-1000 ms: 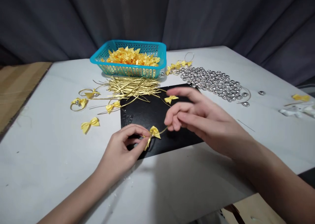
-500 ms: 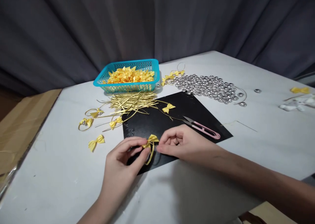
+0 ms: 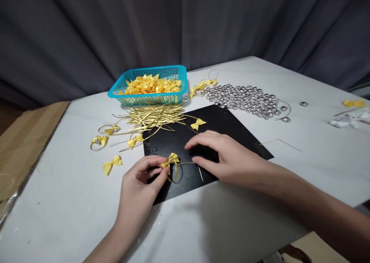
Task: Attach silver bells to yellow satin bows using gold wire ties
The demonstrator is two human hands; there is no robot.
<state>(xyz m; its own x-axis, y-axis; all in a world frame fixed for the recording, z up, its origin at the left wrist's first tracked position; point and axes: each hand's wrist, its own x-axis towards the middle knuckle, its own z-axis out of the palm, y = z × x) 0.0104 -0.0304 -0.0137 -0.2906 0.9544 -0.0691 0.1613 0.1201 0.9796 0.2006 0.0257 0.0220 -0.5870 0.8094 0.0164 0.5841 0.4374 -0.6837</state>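
L hand (image 3: pixel 140 182) nearest, low ctr-left: thumb + forefinger pinching yel. bow (image 3: pixel 173 157) w/ thin gold loop, held over near-left part of blk mat (image 3: pixel 231 122). R hand (image 3: pixel 228 157) to its right: thumb & forefinger spread apart, curved over mat. Thread (image 3: pixel 185 162) runs bow to R thumb tip; needle (image 3: pixel 200 174) just beside thumb, slanting down. Can't tell if thumb touches thread.

Wht table (image 3: pixel 72 209) under all. Left of mat: loose bow (image 3: pixel 112 164); past it, ringed bow (image 3: pixel 100 141) w/ silver bead & another (image 3: pixel 112 130) close by. Bow (image 3: pixel 135 141) near mat's left edge; one more (image 3: pixel 198 124) on mat, far part. R of mat: thin needle-like pc (image 3: pixel 290 145).

Farther: gold strips (image 3: pixel 156 116), heaped, in front of blue basket (image 3: pixel 147 96) full of yel. bows (image 3: pixel 153 85). Silver beads (image 3: pixel 245 99) piled to basket's right. Dk curtain (image 3: pixel 185 27) behind.
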